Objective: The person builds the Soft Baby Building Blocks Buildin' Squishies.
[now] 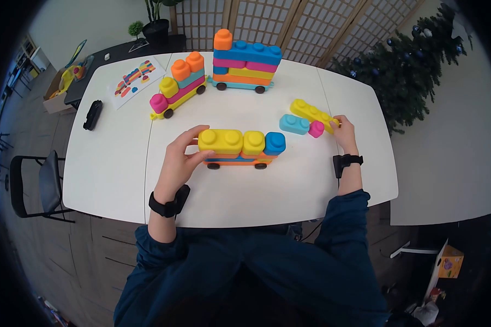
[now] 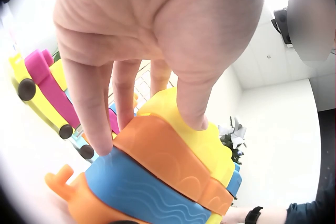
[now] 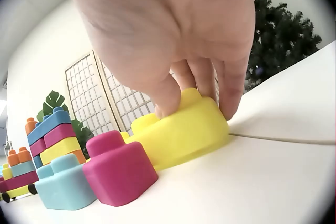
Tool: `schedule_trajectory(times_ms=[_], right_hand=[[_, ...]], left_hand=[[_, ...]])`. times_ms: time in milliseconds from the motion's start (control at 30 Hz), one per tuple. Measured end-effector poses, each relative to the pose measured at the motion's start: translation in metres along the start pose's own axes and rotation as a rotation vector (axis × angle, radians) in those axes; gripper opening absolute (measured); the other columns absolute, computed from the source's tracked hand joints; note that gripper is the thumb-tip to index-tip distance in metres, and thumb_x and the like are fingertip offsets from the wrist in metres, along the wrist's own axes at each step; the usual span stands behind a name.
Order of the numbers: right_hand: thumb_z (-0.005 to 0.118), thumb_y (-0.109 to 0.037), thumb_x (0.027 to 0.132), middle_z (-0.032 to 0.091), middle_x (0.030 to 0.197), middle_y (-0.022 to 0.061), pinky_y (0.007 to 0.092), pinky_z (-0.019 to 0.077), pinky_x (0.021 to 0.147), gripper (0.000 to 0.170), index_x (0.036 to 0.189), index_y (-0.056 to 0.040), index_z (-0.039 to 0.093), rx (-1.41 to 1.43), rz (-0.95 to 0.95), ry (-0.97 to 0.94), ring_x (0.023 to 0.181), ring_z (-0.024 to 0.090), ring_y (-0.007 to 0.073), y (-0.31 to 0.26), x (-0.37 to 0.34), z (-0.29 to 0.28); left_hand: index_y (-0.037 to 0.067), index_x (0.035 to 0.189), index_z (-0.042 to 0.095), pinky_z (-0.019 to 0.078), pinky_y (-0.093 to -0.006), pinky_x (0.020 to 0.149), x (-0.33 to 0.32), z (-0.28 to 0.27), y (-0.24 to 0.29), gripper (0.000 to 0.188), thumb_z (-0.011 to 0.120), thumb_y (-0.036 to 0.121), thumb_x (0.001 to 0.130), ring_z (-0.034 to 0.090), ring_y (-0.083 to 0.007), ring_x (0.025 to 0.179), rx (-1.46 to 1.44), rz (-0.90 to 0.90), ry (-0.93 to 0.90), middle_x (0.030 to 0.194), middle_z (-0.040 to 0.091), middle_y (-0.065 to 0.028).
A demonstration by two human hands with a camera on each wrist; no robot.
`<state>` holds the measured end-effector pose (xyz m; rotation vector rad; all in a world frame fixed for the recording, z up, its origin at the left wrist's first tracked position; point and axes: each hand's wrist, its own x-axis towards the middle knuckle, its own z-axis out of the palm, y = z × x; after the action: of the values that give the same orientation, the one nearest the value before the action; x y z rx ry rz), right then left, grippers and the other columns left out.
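Note:
My left hand point(image 1: 181, 155) grips the left end of a wheeled toy-block wagon point(image 1: 240, 155), thumb on the near side and fingers round the end. Yellow blocks point(image 2: 197, 134) and a blue block point(image 1: 275, 143) top the wagon, over orange and blue layers point(image 2: 142, 187). To the right, my right hand point(image 1: 345, 134) pinches the near end of a long yellow block point(image 3: 184, 132) between thumb and fingers, close over the tabletop. Right beside that block are a small magenta block point(image 3: 119, 169) and a light blue block point(image 1: 294, 124).
Behind the wagon stand two more block wagons, a tall one point(image 1: 245, 62) and a lower one point(image 1: 181, 90). A printed picture sheet point(image 1: 136, 82) and a black object point(image 1: 93, 115) lie on the left of the white table point(image 1: 106, 174). A dark green tree point(image 1: 406, 68) stands past its right edge.

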<state>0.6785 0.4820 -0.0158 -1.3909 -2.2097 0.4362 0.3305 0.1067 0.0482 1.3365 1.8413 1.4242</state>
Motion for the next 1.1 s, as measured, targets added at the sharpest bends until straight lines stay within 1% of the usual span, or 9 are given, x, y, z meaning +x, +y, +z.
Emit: schedule_trajectory(times_ms=[167,267,367,433,667,700,767,967,1100], right_hand=[[0.072,-0.023,0.095,0.073,0.098,0.0170,0.0355,0.0553,0.077,0.029,0.112,-0.0006,0.067,-0.024,0.061,0.150,0.085,0.069,0.0252,-0.038,-0.005,-0.019],[0.073,-0.021,0.094,0.073,0.096,0.0138,0.0357,0.0552,0.074,0.027,0.110,-0.0010,0.066,0.171,-0.101,0.335,0.083,0.069,0.0249,-0.078,-0.018,-0.024],[0.072,-0.021,0.096,0.070,0.097,0.0086,0.0316,0.0539,0.074,0.026,0.112,-0.0014,0.064,0.556,-0.144,0.246,0.083,0.066,0.0171,-0.135,-0.047,-0.031],[0.070,-0.021,0.099,0.069,0.099,0.0059,0.0295,0.0536,0.076,0.025,0.113,-0.0019,0.063,0.827,-0.191,0.014,0.088,0.066,0.0142,-0.165,-0.070,-0.033],[0.072,-0.020,0.097,0.068,0.103,0.0061,0.0296,0.0531,0.086,0.023,0.110,-0.0028,0.063,0.760,-0.387,-0.110,0.093,0.067,0.0157,-0.210,-0.105,-0.017],[0.073,-0.019,0.096,0.068,0.103,0.0063,0.0303,0.0530,0.088,0.023,0.109,-0.0027,0.063,0.756,-0.392,-0.130,0.094,0.067,0.0162,-0.211,-0.106,-0.016],[0.073,-0.018,0.095,0.068,0.104,0.0065,0.0311,0.0529,0.089,0.023,0.109,-0.0026,0.063,0.752,-0.397,-0.150,0.096,0.067,0.0166,-0.211,-0.107,-0.013],[0.074,-0.015,0.095,0.067,0.104,0.0080,0.0316,0.0512,0.094,0.027,0.114,-0.0023,0.060,0.818,-0.414,-0.178,0.099,0.066,0.0182,-0.207,-0.113,0.000],[0.073,-0.014,0.095,0.067,0.104,0.0081,0.0310,0.0500,0.095,0.028,0.116,-0.0028,0.059,0.840,-0.438,-0.194,0.099,0.065,0.0184,-0.206,-0.114,0.003]], left_hand=[[0.008,0.140,0.060,0.0638,-0.0316,0.082,0.000,-0.001,0.001,0.058,0.081,0.010,0.086,0.066,-0.0227,0.113,0.007,-0.026,-0.015,0.135,0.064,-0.0098],[0.010,0.145,0.057,0.0612,-0.0345,0.090,-0.001,-0.008,0.010,0.062,0.080,0.011,0.088,0.064,-0.0234,0.118,0.082,-0.049,-0.060,0.138,0.062,-0.0101],[0.013,0.150,0.052,0.0556,-0.0391,0.096,-0.003,-0.010,0.016,0.069,0.079,0.016,0.087,0.063,-0.0243,0.119,0.095,0.034,0.049,0.131,0.065,-0.0102],[0.014,0.153,0.048,0.0529,-0.0405,0.100,-0.003,-0.012,0.018,0.069,0.076,0.015,0.089,0.062,-0.0251,0.121,0.075,0.077,0.093,0.135,0.064,-0.0110],[0.013,0.160,0.036,0.0473,-0.0424,0.106,0.002,-0.009,0.024,0.066,0.059,0.037,0.103,0.060,-0.0273,0.127,-0.037,0.198,0.132,0.142,0.060,-0.0129],[0.013,0.160,0.036,0.0473,-0.0424,0.106,0.003,-0.008,0.026,0.066,0.059,0.037,0.103,0.060,-0.0273,0.127,-0.037,0.198,0.132,0.142,0.060,-0.0129],[0.014,0.155,0.046,0.0488,-0.0414,0.105,0.004,-0.005,0.027,0.056,0.057,0.014,0.100,0.062,-0.0262,0.122,-0.068,0.170,0.134,0.135,0.065,-0.0138],[0.007,0.139,0.062,0.0520,-0.0365,0.098,0.004,0.001,0.021,0.036,0.058,0.015,0.103,0.065,-0.0224,0.114,-0.052,0.161,0.128,0.130,0.068,-0.0120],[0.007,0.138,0.062,0.0531,-0.0355,0.097,0.001,0.001,0.017,0.036,0.060,0.016,0.103,0.067,-0.0229,0.112,-0.050,0.148,0.127,0.129,0.068,-0.0121]])
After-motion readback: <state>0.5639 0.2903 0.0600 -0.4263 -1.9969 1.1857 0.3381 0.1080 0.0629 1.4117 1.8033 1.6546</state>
